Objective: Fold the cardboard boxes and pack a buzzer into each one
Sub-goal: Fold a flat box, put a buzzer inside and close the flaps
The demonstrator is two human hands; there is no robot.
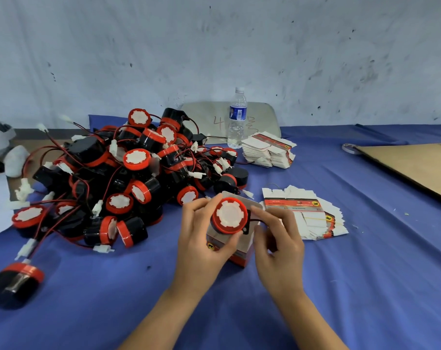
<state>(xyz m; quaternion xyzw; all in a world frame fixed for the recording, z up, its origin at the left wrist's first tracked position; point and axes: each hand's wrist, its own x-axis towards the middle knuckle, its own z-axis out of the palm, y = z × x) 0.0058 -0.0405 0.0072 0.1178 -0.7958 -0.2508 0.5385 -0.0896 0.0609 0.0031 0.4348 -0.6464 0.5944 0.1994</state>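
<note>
A black buzzer (229, 216) with a red rim and white face sits at the mouth of a small folded cardboard box (239, 253), white with red print. My left hand (201, 238) grips the buzzer from the left, thumb at its lower edge. My right hand (277, 238) holds the box from the right, fingers curled near the buzzer's red and black wire. A big pile of buzzers (128, 173) with tangled wires lies to the left. Flat box blanks (313, 215) are fanned out just right of my hands.
A second stack of flat blanks (267, 150) lies further back beside a water bottle (237, 117). One loose buzzer (17, 281) lies near the left front. A brown cardboard sheet (414, 168) lies at the right on the blue cloth (113, 299).
</note>
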